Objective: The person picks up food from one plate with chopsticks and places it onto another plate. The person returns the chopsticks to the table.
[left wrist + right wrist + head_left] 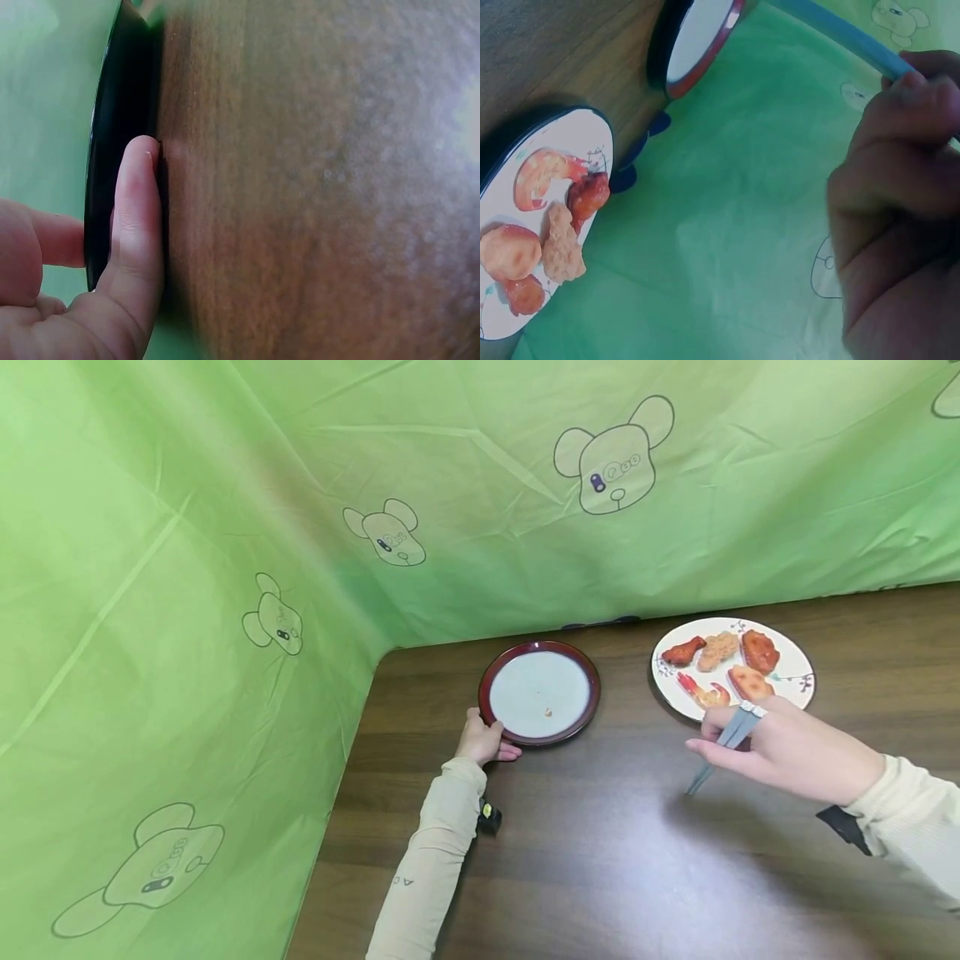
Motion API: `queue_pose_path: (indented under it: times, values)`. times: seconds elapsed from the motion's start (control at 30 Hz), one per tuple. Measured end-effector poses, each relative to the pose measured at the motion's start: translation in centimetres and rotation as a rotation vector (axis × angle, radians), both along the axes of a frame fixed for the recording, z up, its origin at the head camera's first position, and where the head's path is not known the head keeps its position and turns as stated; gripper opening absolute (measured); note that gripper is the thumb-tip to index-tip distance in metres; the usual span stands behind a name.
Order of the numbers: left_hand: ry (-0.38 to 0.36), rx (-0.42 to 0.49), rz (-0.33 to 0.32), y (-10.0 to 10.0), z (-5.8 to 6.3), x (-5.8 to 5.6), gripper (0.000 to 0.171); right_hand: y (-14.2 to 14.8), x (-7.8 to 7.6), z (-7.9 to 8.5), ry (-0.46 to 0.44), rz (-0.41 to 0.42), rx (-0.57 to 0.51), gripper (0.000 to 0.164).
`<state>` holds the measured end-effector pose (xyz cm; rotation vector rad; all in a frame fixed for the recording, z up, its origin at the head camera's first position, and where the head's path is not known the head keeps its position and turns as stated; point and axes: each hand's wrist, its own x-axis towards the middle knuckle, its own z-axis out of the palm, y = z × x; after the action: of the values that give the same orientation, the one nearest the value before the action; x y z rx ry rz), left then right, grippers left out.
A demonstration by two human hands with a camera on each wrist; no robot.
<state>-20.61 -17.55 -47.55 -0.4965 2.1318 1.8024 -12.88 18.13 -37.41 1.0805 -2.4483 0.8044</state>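
My left hand [482, 740] pinches the near left rim of a round plate [525, 689] with a dark red edge and pale centre. A small brown crumb-like bit [548, 712] lies on it. In the left wrist view, fingers sit on both sides of the plate's dark rim [124, 97]. My right hand [787, 756] grips grey-blue chopsticks [703, 777], tips pointing down over the table. Behind that hand stands a white patterned plate [795, 664]. On it lie a drumstick [684, 650], a shrimp [703, 692] and several browned food pieces [759, 652].
A brown wooden table [585, 827] carries both plates. Green cloth with bear-head prints [480, 560] hangs behind and to the left. A dark blue object [603, 622] lies at the table's back edge between the plates. A black device [489, 817] sits by the left wrist.
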Motion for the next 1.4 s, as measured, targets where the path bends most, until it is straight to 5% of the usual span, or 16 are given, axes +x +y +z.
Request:
queue_pose_path:
  times: [0.13, 0.5, 0.73, 1.0, 1.17, 1.4]
  values:
    - [0.002, 0.004, -0.002, 0.0, 0.0, 0.0, 0.044, 0.1, -0.1, -0.3, 0.010, -0.035, 0.028, 0.044]
    - [0.011, 0.012, 0.007, -0.1, 0.0, 0.0, 0.042, -0.3, 0.8, -1.5, -0.219, -0.101, 0.051, 0.040]
    - [-0.015, 0.057, 0.028, -0.4, -0.3, 0.0, 0.049, 0.0, 1.0, -1.6, -0.486, -0.151, 0.115, 0.030]
    - [-0.033, 0.074, 0.038, -0.5, -0.1, -0.1, 0.047, 1.9, -0.8, -0.5, -0.387, -0.245, 0.024, 0.018]
    - [-0.030, 0.056, 0.029, -0.5, 0.1, 0.1, 0.046, 3.9, -2.1, -0.2, -0.483, -0.399, -0.074, 0.020]
    - [-0.022, 0.068, 0.024, -0.5, -0.2, -0.1, 0.046, 5.5, -3.3, -1.5, -0.521, -0.457, -0.071, 0.030]
